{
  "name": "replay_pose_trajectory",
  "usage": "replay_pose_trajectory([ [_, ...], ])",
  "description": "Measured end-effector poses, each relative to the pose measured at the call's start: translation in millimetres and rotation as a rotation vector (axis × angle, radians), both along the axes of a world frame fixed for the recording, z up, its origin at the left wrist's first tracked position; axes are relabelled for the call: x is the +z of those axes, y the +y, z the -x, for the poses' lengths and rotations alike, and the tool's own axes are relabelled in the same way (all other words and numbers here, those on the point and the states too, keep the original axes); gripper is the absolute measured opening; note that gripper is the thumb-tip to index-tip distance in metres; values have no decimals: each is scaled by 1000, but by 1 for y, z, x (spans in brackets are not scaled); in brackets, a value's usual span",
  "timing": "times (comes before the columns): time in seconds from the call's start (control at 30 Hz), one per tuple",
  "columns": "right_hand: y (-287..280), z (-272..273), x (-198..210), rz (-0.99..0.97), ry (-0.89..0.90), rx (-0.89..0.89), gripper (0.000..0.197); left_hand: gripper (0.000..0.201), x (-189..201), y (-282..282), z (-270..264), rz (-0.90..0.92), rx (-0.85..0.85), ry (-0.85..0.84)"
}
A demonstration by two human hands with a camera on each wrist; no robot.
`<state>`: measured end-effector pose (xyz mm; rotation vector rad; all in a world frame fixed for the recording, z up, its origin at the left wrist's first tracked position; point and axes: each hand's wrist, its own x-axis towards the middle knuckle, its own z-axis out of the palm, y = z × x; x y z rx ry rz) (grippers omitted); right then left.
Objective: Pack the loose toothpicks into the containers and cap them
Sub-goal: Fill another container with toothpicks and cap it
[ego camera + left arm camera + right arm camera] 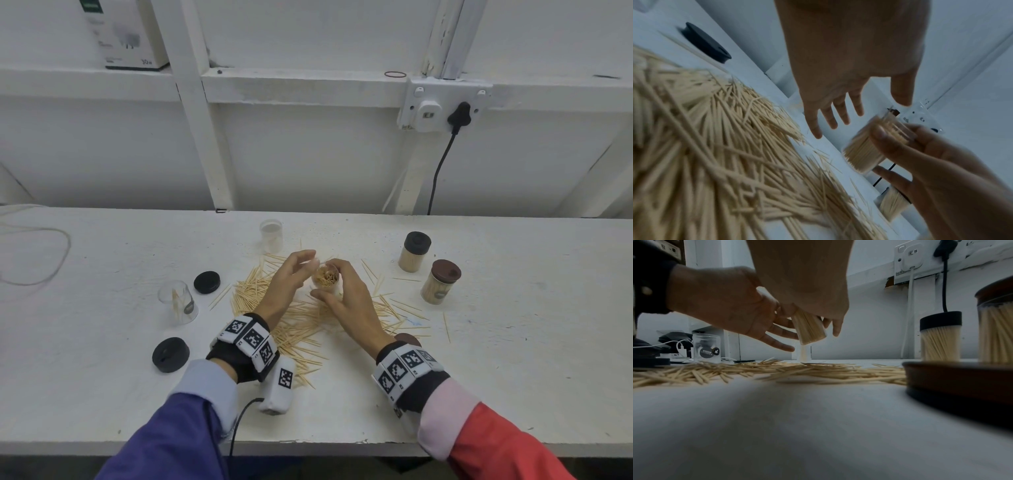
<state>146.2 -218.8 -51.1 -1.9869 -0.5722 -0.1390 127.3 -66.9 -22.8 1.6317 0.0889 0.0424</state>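
My right hand (337, 284) grips a clear container (327, 277) packed with toothpicks and holds it tilted above the table, with no cap on it. My left hand (299, 270) hovers just left of its mouth with relaxed fingers and nothing in it; in the left wrist view that left hand (849, 104) shows straight fingers beside the container (869, 151). Loose toothpicks (291, 322) lie in a wide pile under both hands. A brown cap (407, 339) lies by my right wrist. Two black caps (207, 282) (170, 354) lie at the left.
Two capped, full containers stand at the right, one with a black cap (414, 251), one with a brown cap (440, 281). An open clear container (271, 234) stands behind the pile; another (178, 301) at the left holds a few toothpicks. A cable (34, 253) lies far left.
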Motion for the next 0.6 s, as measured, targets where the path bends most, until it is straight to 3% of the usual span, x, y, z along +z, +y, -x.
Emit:
replay_pose_trajectory([
  [0.17,0,0,-1,10,-30,18,50,62,-5,3,3,-40,-56,41],
  [0.33,1,2,0,10,-52,114,48,48,-6,-2,0,5,-41,78],
  [0.47,1,1,-1,6,-62,87,47,59,-5,-3,1,38,-92,83],
  [0.6,0,1,-1,26,-123,95,52,40,0,-8,3,90,-86,99],
])
